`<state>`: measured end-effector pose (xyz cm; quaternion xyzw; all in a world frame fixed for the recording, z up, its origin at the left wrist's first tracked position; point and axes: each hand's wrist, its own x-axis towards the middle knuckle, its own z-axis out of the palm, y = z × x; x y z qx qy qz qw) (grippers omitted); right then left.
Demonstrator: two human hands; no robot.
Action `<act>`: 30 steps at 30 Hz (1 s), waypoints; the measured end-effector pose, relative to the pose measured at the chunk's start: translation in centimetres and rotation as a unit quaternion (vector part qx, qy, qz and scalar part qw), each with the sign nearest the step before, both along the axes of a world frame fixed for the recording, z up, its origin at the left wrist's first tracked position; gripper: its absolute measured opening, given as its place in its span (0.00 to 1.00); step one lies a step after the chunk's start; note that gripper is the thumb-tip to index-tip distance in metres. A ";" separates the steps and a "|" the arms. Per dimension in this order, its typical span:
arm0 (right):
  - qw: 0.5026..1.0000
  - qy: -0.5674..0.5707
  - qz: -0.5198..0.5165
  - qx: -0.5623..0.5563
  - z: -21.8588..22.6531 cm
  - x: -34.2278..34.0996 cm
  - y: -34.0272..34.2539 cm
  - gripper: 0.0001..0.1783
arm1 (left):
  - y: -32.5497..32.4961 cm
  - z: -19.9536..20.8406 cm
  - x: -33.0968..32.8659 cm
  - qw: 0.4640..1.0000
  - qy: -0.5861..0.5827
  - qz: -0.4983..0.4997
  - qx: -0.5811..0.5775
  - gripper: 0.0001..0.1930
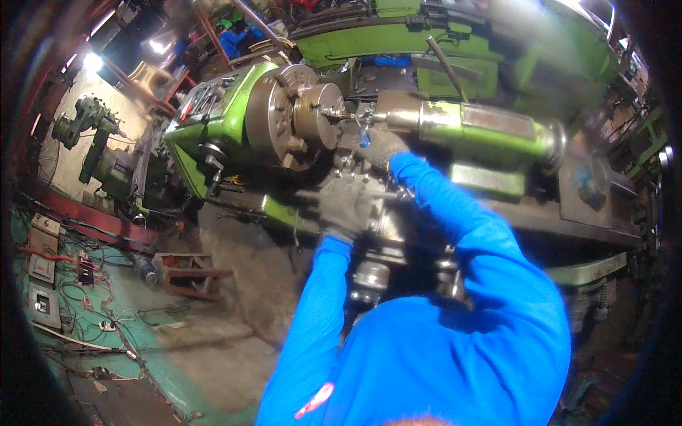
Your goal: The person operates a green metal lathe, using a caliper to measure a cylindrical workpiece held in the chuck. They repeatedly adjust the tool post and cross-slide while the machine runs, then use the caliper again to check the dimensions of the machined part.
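At a green metal lathe, my left hand [347,206], in a grey work glove, is closed around a metal bar [389,194] that sticks out on both sides of it, over the carriage. My right hand [387,148], also gloved, reaches farther in, beside a small blue part [364,137] near the tailstock's tip. Its fingers are blurred and partly hidden, so its grip does not show. Just left of it, a round metal workpiece [317,117] sits in the large chuck [273,121]. A slim tool [339,113] points at the workpiece's face from the tailstock [462,124].
The green headstock [227,113] stands to the left, with levers on its front. Below the carriage are handwheels [371,277]. A red-brown metal frame [192,275] and tangled cables [99,298] lie on the floor at left. Another green machine [398,42] stands behind.
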<state>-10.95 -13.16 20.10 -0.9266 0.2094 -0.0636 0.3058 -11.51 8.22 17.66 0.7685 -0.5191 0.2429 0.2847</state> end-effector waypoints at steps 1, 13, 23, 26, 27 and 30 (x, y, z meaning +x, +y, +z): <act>1.000 0.002 0.000 -0.002 0.3 0.0 0.2 0.37 | 0.0 0.1 0.0 1.000 -0.007 0.002 -0.004 0.18; 0.999 0.009 0.026 0.029 3.8 -1.7 1.4 0.29 | 0.3 0.6 -0.1 0.999 0.015 0.006 0.031 0.19; 0.999 0.020 0.020 0.026 2.2 -1.2 0.4 0.38 | -0.1 0.3 -0.1 1.000 -0.008 -0.008 -0.009 0.17; 0.999 0.016 0.016 0.035 2.8 -1.4 0.8 0.38 | 0.0 0.1 0.1 1.000 -0.005 -0.008 -0.009 0.17; 0.999 0.020 0.020 0.028 3.1 -1.5 0.9 0.36 | 0.2 0.1 0.0 1.000 -0.002 -0.003 -0.003 0.17; 0.999 0.024 0.023 0.015 3.4 -1.6 1.0 0.33 | 0.2 0.2 -0.1 1.000 -0.001 0.005 -0.001 0.18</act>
